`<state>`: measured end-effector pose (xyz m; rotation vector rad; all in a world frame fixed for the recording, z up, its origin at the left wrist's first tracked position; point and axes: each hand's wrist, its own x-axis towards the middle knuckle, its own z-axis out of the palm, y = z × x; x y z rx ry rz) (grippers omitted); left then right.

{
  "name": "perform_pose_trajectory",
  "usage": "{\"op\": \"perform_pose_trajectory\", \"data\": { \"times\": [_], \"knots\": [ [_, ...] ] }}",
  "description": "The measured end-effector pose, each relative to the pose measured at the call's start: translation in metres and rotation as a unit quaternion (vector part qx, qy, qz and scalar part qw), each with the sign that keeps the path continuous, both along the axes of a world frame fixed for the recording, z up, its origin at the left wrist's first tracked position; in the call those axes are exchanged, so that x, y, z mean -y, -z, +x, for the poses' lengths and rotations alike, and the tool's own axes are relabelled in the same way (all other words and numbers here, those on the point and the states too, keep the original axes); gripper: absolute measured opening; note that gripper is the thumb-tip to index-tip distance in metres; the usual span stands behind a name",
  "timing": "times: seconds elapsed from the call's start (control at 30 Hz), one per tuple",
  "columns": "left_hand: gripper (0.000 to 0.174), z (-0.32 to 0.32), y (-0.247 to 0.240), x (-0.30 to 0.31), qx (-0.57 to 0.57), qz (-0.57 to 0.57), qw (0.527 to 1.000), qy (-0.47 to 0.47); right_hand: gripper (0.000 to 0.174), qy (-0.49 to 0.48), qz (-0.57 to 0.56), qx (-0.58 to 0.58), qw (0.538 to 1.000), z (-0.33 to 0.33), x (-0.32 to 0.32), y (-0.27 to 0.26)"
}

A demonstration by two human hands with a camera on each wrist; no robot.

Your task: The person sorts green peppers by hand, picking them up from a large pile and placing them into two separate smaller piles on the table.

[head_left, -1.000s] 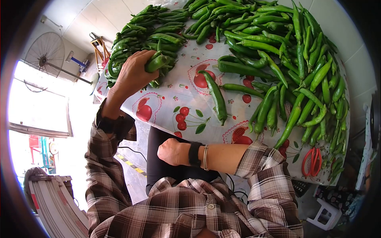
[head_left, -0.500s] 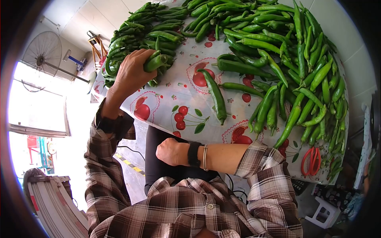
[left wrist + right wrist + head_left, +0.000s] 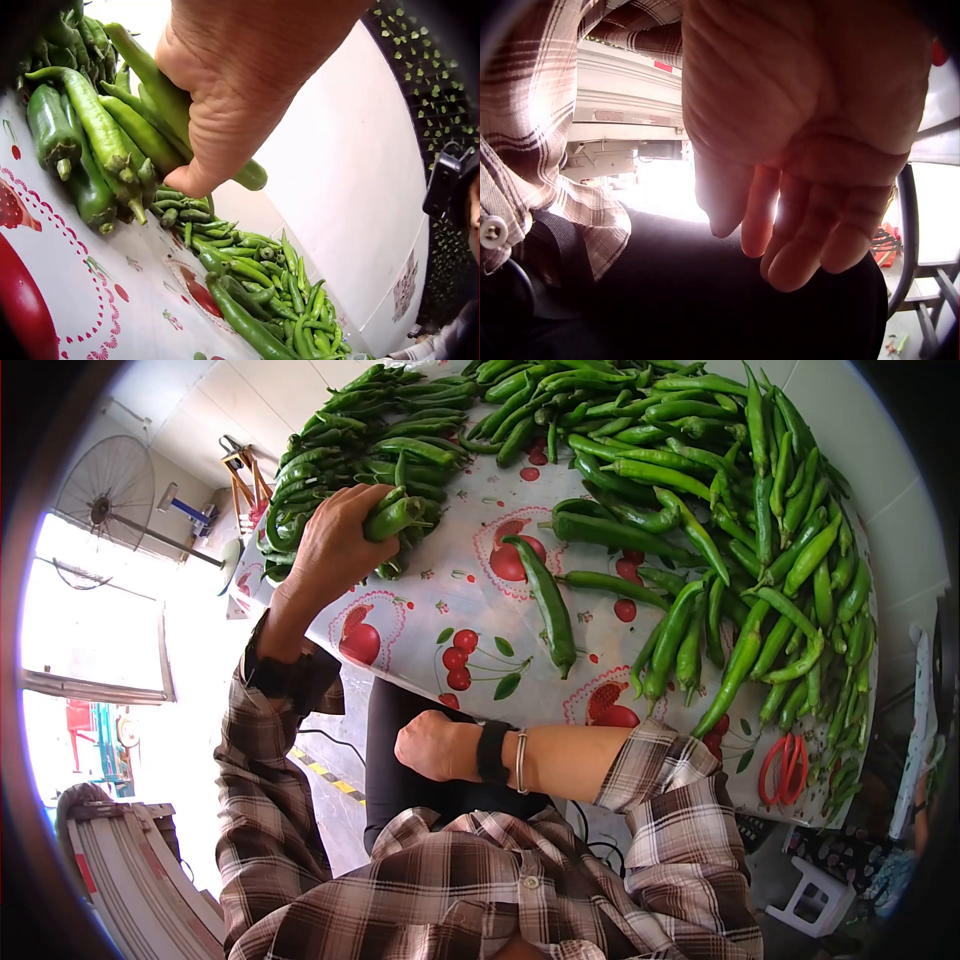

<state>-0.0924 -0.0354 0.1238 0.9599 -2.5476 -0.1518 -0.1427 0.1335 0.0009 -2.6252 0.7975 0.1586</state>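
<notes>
My left hand (image 3: pixel 338 542) is over the left heap of green peppers (image 3: pixel 420 452), at the near end of the heap. It grips a green pepper (image 3: pixel 398 518), whose blunt end sticks out beside the thumb. In the left wrist view the long gripped pepper (image 3: pixel 154 79) runs under the palm, with its end past the thumb. More peppers (image 3: pixel 97 131) lie stacked just beside it, stems toward the table's near side. Over the lap hangs my right hand (image 3: pixel 428 745), its fingers (image 3: pixel 799 259) loosely bent and holding nothing.
A larger loose pile of green peppers (image 3: pixel 790 550) covers the table's right side. One single pepper (image 3: pixel 545 605) lies mid-table on the fruit-print cloth (image 3: pixel 400 680). Red-handled scissors (image 3: pixel 785 770) rest at the near right corner. A white stool (image 3: pixel 812 900) stands below.
</notes>
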Motion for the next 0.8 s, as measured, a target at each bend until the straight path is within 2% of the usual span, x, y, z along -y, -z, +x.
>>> {"op": "perform_pose_trajectory", "data": {
  "times": [0.3,0.47,0.53,0.63,0.8],
  "knots": [
    [0.038,0.004,-0.015,0.003,-0.027,-0.024,0.999,-0.017,0.015,0.003,-0.004,0.001,1.000,0.002,-0.001,0.004],
    [0.040,0.002,-0.018,0.010,0.022,-0.106,0.994,0.005,0.022,0.002,0.027,-0.030,0.999,0.002,0.001,-0.006],
    [0.043,0.001,-0.015,0.013,0.084,-0.121,0.989,-0.004,0.022,0.007,0.023,-0.021,0.999,0.002,0.001,-0.004],
    [0.043,0.000,-0.009,0.017,0.100,-0.117,0.988,-0.008,0.016,0.012,-0.011,0.018,1.000,0.000,-0.001,0.002],
    [0.042,-0.004,-0.004,0.018,0.084,-0.119,0.989,0.001,0.016,0.009,-0.008,0.013,1.000,0.002,-0.002,0.005]
  ]
}}
